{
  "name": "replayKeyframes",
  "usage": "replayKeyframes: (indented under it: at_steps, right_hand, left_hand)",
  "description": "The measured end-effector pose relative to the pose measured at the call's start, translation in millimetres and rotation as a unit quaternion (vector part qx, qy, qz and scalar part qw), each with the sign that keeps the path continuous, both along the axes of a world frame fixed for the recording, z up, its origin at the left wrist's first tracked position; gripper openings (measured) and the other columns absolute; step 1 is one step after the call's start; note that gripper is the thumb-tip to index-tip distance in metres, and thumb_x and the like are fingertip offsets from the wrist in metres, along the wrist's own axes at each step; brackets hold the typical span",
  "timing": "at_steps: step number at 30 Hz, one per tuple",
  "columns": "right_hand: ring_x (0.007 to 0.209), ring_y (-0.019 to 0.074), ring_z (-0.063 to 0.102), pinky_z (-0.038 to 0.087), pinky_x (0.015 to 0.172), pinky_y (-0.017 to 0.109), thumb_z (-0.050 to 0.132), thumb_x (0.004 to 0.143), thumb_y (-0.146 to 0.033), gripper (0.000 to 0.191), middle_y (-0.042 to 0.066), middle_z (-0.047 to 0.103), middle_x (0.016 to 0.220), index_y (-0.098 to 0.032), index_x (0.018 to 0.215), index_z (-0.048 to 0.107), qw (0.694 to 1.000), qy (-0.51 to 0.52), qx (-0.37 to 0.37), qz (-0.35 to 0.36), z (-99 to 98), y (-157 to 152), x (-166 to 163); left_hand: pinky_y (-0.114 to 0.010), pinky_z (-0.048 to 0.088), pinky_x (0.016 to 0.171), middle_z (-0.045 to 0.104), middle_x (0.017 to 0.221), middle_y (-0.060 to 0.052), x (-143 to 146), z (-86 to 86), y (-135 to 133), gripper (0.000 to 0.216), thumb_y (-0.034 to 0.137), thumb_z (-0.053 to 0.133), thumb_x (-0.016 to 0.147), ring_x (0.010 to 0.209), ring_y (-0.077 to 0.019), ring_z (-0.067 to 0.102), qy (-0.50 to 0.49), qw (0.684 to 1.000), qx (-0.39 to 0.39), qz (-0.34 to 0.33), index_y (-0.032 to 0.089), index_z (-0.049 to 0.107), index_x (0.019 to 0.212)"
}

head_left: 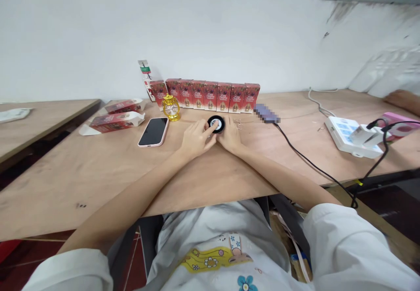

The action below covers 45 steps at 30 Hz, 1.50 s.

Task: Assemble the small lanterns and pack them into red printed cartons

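Above the tabletop, a small black round thing (221,124) with a white picture in its middle sits between my two hands; its exact kind is unclear. My left hand (196,138) is at its left side, one finger laid across its face and the other fingers partly hidden. On the right, my right hand (231,137) is closed around the edge, its fingertips pointing away from me. Thin metal wire pieces (239,124) lie just beyond the right hand. A small gold lantern (171,108) stands upright to the left, behind a phone (153,132) with a pink case.
Several red printed boxes (210,96) stand in a row near the wall. Opened red boxes (114,121) lie at the left. A blurred purple item (266,113) with a black cable is to the right, and a white power strip (352,137) holds plugged-in chargers.
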State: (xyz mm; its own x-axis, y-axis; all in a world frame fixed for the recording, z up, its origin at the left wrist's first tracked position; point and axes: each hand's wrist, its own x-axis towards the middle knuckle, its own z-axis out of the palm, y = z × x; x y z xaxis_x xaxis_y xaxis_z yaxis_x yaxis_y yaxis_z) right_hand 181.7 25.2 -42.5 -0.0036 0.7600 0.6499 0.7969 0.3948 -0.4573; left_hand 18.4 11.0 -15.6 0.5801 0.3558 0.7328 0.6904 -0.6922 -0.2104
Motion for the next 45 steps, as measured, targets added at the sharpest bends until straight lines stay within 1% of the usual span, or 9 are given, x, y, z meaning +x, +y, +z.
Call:
replayKeyframes:
  at_steps: [5,9,12,15,24,28,33,41,45]
  right_hand:
    - [0.099,0.0291,0.058,0.050,0.084,0.046,0.065,0.073,-0.024,0.042,0.010,0.057,0.110,-0.021,0.111,0.047,0.998,0.055,0.016,0.001,0.3,2.1,0.5]
    - [0.102,0.0287,0.059,0.049,0.086,0.046,0.068,0.075,-0.028,0.049,0.009,0.059,0.113,-0.024,0.119,0.046,0.994,0.096,0.048,0.001,0.6,5.4,4.3]
    - [0.104,0.0282,0.059,0.049,0.088,0.046,0.068,0.078,-0.034,0.052,0.010,0.057,0.120,-0.024,0.123,0.044,0.991,0.116,0.064,-0.001,0.0,7.9,7.0]
    - [0.106,0.0282,0.060,0.049,0.090,0.047,0.069,0.078,-0.040,0.058,0.012,0.056,0.125,-0.023,0.127,0.042,0.990,0.126,0.066,0.007,-2.2,10.4,7.6]
    - [0.106,0.0290,0.062,0.050,0.090,0.047,0.079,0.070,-0.041,0.072,0.012,0.058,0.127,-0.025,0.130,0.042,0.989,0.134,0.058,0.032,-7.2,12.9,5.1]
    - [0.107,0.0287,0.061,0.050,0.090,0.047,0.076,0.072,-0.042,0.070,0.012,0.057,0.128,-0.024,0.131,0.042,0.990,0.130,0.053,0.030,-5.8,11.5,5.1]
    - [0.105,0.0293,0.062,0.049,0.091,0.047,0.076,0.072,-0.042,0.068,0.012,0.060,0.121,-0.024,0.129,0.043,0.992,0.117,0.042,0.022,-4.6,9.7,4.6]
    - [0.104,0.0307,0.062,0.050,0.088,0.047,0.075,0.073,-0.046,0.067,0.012,0.061,0.117,-0.023,0.127,0.044,0.994,0.101,0.035,0.012,-2.2,7.7,3.8]
    - [0.103,0.0305,0.062,0.050,0.087,0.047,0.072,0.075,-0.049,0.065,0.013,0.060,0.120,-0.022,0.128,0.044,0.994,0.103,0.031,0.012,0.0,6.4,2.9]
  left_hand:
    - [-0.031,0.046,0.071,0.060,0.093,-0.008,-2.0,1.7,-2.9,0.040,0.035,0.045,0.091,0.079,-0.0181,0.057,-0.065,0.996,-0.058,-0.023,0.016,0.052,0.126]
    - [-0.035,0.048,0.081,0.061,0.099,-0.009,-5.9,0.0,3.6,0.029,0.028,0.047,0.089,0.089,-0.0202,0.059,-0.145,0.977,-0.157,0.017,0.014,0.053,0.114]
    - [-0.040,0.047,0.087,0.062,0.100,-0.011,-8.8,-6.5,15.8,0.021,0.025,0.052,0.084,0.098,-0.0256,0.057,-0.086,0.962,-0.247,0.081,0.015,0.060,0.101]
    - [-0.044,0.046,0.091,0.062,0.105,-0.012,-11.2,-14.1,25.6,0.027,0.033,0.056,0.084,0.104,-0.0298,0.055,-0.005,0.946,-0.302,0.121,0.017,0.065,0.102]
    - [-0.043,0.042,0.091,0.061,0.114,-0.012,-11.2,-16.9,24.2,0.032,0.038,0.049,0.093,0.110,-0.0290,0.052,0.036,0.952,-0.286,0.102,0.019,0.067,0.112]
    - [-0.043,0.042,0.088,0.060,0.117,-0.014,-9.9,-15.8,22.9,0.030,0.033,0.050,0.092,0.111,-0.0299,0.052,0.048,0.962,-0.256,0.084,0.016,0.065,0.113]
    - [-0.044,0.041,0.085,0.061,0.119,-0.012,-11.1,-16.8,23.8,0.028,0.031,0.048,0.094,0.111,-0.0297,0.051,0.063,0.966,-0.245,0.049,0.021,0.066,0.112]
    - [-0.042,0.040,0.085,0.065,0.110,-0.011,-9.5,-16.6,25.3,0.017,0.028,0.052,0.091,0.107,-0.0289,0.054,0.058,0.966,-0.245,0.063,0.018,0.065,0.097]
    - [-0.040,0.039,0.084,0.066,0.112,-0.011,-9.2,-15.7,23.2,0.021,0.030,0.052,0.092,0.106,-0.0281,0.054,0.052,0.963,-0.258,0.056,0.019,0.063,0.105]
